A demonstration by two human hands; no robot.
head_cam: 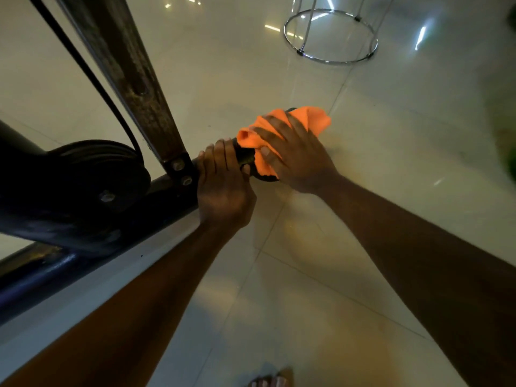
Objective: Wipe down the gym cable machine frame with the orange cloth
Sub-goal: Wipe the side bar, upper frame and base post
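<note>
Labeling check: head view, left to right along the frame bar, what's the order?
Pulley → bolted bracket → left hand gripping the bar → orange cloth under the right hand.

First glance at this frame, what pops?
The bright orange cloth, mid-frame, wrapped over the end of the dark metal frame bar under the right hand. The left hand grips the bar beside it; a chrome ring stool base stands top right.
</note>
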